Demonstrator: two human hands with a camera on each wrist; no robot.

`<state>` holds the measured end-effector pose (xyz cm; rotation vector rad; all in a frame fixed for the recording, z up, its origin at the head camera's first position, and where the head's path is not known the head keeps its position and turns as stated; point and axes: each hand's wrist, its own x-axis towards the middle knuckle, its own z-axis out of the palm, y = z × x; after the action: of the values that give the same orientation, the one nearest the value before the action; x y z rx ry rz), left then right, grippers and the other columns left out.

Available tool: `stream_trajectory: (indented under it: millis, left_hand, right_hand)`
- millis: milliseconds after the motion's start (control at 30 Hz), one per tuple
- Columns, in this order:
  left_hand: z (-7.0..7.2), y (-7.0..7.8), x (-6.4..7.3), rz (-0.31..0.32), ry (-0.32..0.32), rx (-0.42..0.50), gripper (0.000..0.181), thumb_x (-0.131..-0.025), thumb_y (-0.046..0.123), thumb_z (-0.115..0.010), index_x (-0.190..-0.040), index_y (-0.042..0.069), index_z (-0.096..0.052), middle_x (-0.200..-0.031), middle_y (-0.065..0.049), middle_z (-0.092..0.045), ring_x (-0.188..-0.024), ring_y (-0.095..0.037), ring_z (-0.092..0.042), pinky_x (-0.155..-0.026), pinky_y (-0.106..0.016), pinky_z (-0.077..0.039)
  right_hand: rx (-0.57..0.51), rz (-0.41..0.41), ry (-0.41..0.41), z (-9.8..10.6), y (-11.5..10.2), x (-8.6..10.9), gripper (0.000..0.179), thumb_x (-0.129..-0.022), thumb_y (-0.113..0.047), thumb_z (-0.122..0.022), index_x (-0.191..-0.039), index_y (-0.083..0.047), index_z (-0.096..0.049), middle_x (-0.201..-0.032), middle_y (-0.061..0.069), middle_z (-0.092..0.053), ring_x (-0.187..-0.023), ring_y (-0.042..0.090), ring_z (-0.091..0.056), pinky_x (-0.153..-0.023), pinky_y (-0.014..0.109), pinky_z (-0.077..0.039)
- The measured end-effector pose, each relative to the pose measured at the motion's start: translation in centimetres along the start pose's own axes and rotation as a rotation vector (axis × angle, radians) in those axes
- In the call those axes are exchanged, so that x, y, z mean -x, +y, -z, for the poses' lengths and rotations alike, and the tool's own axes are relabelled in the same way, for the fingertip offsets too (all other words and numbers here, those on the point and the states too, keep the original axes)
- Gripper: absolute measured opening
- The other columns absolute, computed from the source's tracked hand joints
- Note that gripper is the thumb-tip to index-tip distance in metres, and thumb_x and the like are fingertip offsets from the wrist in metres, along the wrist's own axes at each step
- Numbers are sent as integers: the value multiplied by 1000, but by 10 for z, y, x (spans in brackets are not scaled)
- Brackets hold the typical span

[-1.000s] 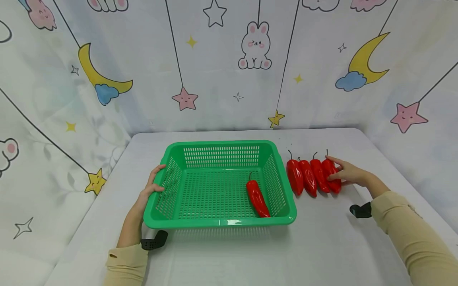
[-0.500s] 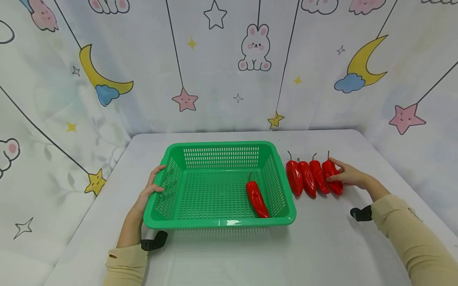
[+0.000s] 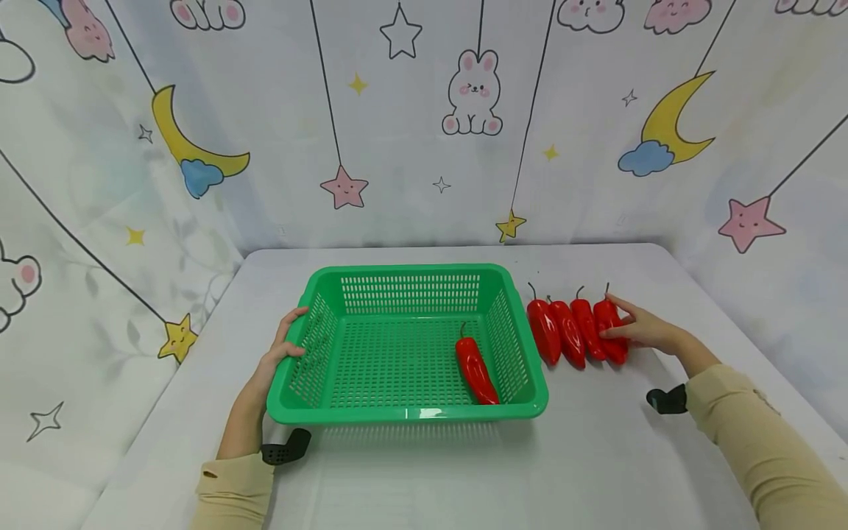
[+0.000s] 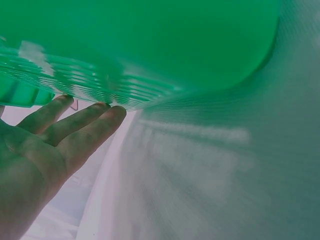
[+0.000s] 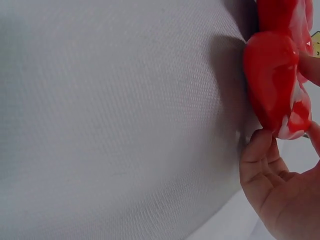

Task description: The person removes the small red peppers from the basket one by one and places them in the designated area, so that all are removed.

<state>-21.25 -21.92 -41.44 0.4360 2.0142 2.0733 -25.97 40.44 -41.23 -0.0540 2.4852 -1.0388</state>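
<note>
A green plastic basket (image 3: pixel 391 413) with slotted walls sits in the middle of the table, one glossy red chili pepper (image 3: pixel 477 372) lying inside at its right. My left hand (image 3: pixel 270 361) rests at the basket's left rim. In the left wrist view its fingers (image 4: pixel 85 135) stretch out straight, tips at the slotted wall. Right of the basket, several red chili peppers (image 3: pixel 568 333) lie side by side. My right hand (image 3: pixel 645 327) holds the rightmost chili pepper (image 3: pixel 612 324) between thumb and fingers. The right wrist view shows this pepper (image 5: pixel 270 82) close up, fingertips at its lower end.
A white cloth covers the table (image 3: pixel 424 486). Behind and beside it hangs a white curtain (image 3: pixel 397 118) printed with moons, stars and a rabbit. Each wrist carries a small black device, one by the left sleeve (image 3: pixel 286 447) and one by the right (image 3: pixel 666 400).
The row of chili peppers has shifted slightly left toward the basket, my right hand staying on the rightmost one. My left hand and the basket stay in place.
</note>
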Motion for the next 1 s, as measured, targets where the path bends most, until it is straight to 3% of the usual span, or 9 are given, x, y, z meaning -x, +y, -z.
stream_trajectory:
  millis: [233,500,1000]
  left_hand:
    - [-1,0,0,7,4,0,68,-79,3,-28,-143,20,-13,-146,-13,-3,-120,-30,-21,-85,-30,-36]
    - [-2,1,0,15,17,-9,69,-79,3,-29,-143,21,-13,-147,-13,-4,-122,-30,-20,-85,-30,-36]
    - [-2,2,0,17,20,-2,69,-79,3,-29,-143,21,-13,-147,-13,-4,-123,-30,-19,-85,-30,-36]
  right_hand:
    - [23,-5,16,3,-4,5,96,-82,-34,-62,-145,-4,3,-125,37,-27,-111,49,-36,-77,46,-48]
    - [28,60,52,13,-11,16,89,-85,-31,-58,-146,-7,2,-123,36,-31,-98,40,-50,-75,48,-48]
    - [49,217,189,20,-47,34,82,-88,-26,-55,-147,-12,-1,-127,31,-33,-105,47,-46,-75,49,-48]
